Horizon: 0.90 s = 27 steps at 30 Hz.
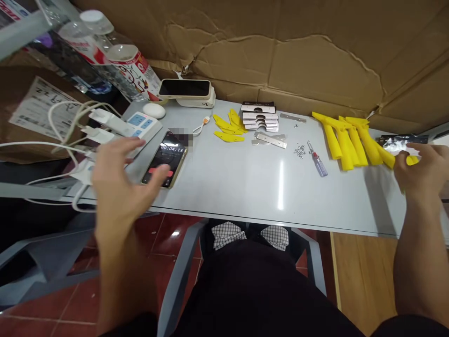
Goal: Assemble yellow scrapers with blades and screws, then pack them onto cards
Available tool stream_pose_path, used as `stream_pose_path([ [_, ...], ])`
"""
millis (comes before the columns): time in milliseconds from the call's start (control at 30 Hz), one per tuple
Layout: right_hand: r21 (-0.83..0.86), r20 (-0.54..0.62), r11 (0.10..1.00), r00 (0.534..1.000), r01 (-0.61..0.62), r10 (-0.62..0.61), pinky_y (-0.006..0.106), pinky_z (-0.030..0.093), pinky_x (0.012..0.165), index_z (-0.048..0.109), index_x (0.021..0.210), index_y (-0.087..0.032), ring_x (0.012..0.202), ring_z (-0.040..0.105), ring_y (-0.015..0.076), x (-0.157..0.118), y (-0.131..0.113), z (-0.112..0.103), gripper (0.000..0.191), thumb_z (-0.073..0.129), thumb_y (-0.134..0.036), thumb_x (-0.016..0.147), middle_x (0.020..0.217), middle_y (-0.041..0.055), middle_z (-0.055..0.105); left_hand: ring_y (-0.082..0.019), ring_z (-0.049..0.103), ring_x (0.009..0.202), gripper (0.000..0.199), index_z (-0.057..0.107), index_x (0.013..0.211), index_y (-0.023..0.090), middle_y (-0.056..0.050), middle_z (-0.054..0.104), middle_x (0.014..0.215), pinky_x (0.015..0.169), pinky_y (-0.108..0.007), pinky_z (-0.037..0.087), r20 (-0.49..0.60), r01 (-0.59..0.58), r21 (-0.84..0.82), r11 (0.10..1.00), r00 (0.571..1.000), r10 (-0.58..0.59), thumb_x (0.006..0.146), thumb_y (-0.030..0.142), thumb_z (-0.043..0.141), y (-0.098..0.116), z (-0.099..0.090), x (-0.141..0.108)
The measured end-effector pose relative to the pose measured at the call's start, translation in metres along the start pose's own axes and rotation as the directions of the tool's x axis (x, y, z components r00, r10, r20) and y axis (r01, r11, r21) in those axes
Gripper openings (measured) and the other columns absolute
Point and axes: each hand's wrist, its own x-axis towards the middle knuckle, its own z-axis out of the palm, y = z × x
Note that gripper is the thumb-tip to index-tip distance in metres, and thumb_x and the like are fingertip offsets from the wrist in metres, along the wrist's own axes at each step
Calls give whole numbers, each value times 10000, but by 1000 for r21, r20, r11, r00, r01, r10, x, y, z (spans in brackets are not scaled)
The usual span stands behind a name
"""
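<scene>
My left hand (121, 180) hovers over the left part of the table with its fingers spread, the thumb above a phone (164, 157) whose screen shows a running timer. At the far right, my right hand (423, 171) is closed, with a bit of yellow plastic handle (412, 160) showing between thumb and fingers; the fingers hide most of it. Crinkled silver wrapping (400, 145) lies just beyond them. Several yellow T-shaped handles (347, 142) lie to the left of that hand. A small screwdriver (318, 163) lies beside a pile of small screws (300, 151).
Flat yellow pieces (229, 126), stacked blade packs (260, 117) and metal strips (271, 140) lie mid-table. A second phone (185, 88) rests on a white box at the back. Power strip (143, 125), cables and bottles (135, 70) crowd the left. Cardboard (238, 56) stands behind.
</scene>
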Motion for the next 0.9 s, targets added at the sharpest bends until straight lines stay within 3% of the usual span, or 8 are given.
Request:
stream_pose_path([
  [100, 123, -50, 982, 989, 145, -140, 512, 496, 1034, 821, 1116, -160, 1138, 685, 356, -30, -50, -19, 336, 684, -345, 871, 1102, 222, 737, -400, 571, 1479, 560, 647, 1379, 171, -198, 632, 1517, 1238, -618, 462, -85, -66, 46, 997, 994, 69, 911, 437, 801, -12, 21, -16],
  [233, 317, -91, 898, 952, 305, -291, 493, 569, 950, 780, 1058, -249, 1069, 714, 347, -72, -119, -52, 203, 708, -333, 888, 1071, 150, 767, -400, 531, 1533, 578, 626, 1393, 191, -207, 576, 1582, 1264, -590, 452, -41, 28, 85, 996, 999, -25, 905, 436, 817, -15, 37, -35],
  [333, 404, -43, 834, 919, 375, -392, 492, 591, 924, 771, 1054, -267, 998, 712, 328, -93, -150, -68, 165, 729, -261, 895, 1013, 122, 768, -459, 504, 1548, 578, 635, 1395, 170, -247, 523, 1623, 1262, -627, 445, 6, 91, 124, 988, 996, -93, 920, 460, 795, -11, 39, -38],
  [433, 472, 23, 790, 890, 392, -456, 515, 594, 953, 773, 1090, -276, 1029, 711, 322, -101, -160, -74, 198, 737, -231, 900, 1064, 102, 774, -510, 508, 1526, 498, 664, 1372, 196, -238, 500, 1645, 1244, -694, 429, 56, 153, 170, 973, 985, -165, 971, 485, 722, -9, 39, -34],
  [533, 493, 52, 783, 885, 380, -462, 536, 589, 977, 774, 1120, -278, 1064, 706, 325, -103, -158, -74, 225, 736, -221, 906, 1106, 99, 769, -532, 539, 1475, 455, 702, 1337, 187, -243, 521, 1620, 1211, -735, 438, 62, 152, 187, 970, 984, -166, 989, 479, 689, -10, 40, -29],
  [767, 519, 28, 734, 849, 439, -528, 493, 591, 942, 778, 1139, -246, 1059, 668, 305, -99, -163, -76, 207, 715, -225, 944, 1129, 112, 762, -512, 580, 1446, 454, 748, 1312, 183, -198, 573, 1578, 1192, -702, 486, -7, 125, 144, 982, 992, -125, 925, 421, 747, -16, 42, -26],
  [900, 442, 135, 802, 854, 402, -502, 517, 568, 924, 797, 1120, -221, 1055, 638, 327, -95, -170, -72, 195, 676, -300, 988, 1182, 139, 748, -521, 572, 1450, 454, 729, 1348, 185, -196, 566, 1578, 1193, -710, 473, 18, 127, 147, 981, 991, -131, 972, 435, 685, -11, 40, -28],
])
